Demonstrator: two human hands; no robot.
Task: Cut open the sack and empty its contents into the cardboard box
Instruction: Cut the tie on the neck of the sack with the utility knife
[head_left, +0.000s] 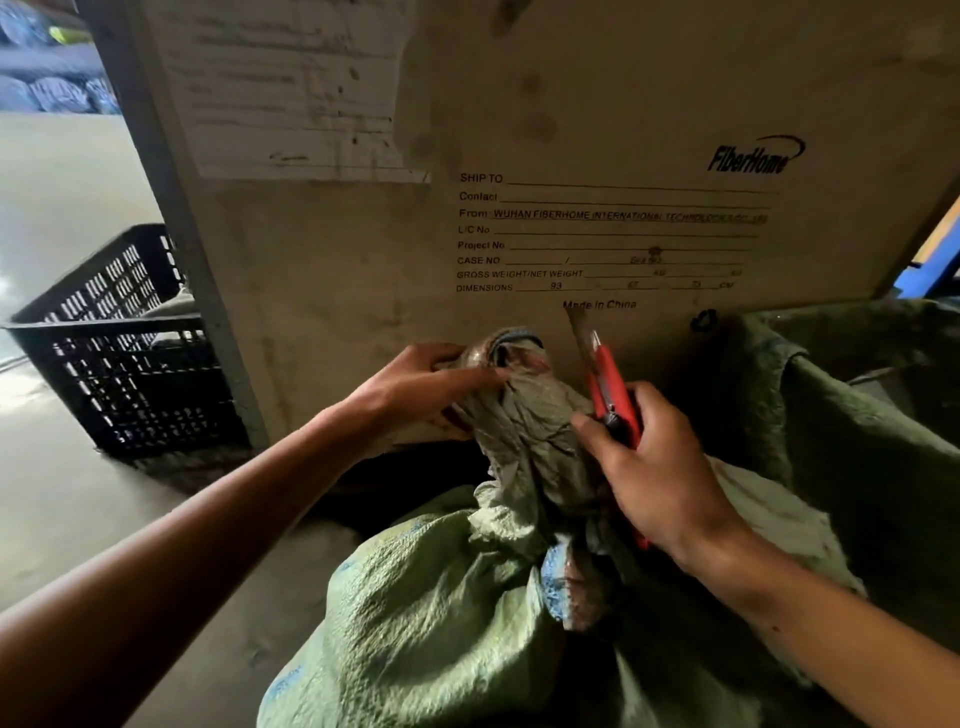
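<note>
A green woven sack (441, 613) stands in front of me, its neck twisted and bunched upward. My left hand (415, 389) grips the taped top of that neck. My right hand (654, 467) holds a red utility knife (610, 384) with its blade extended, pointing up beside the neck. Behind both rises the tall side of a cardboard box (571, 130) printed with shipping text.
A black plastic crate (124, 353) sits on the concrete floor to the left of the box. Another dark green sack (857, 415) lies at the right. A blue frame (930, 270) shows at the far right edge.
</note>
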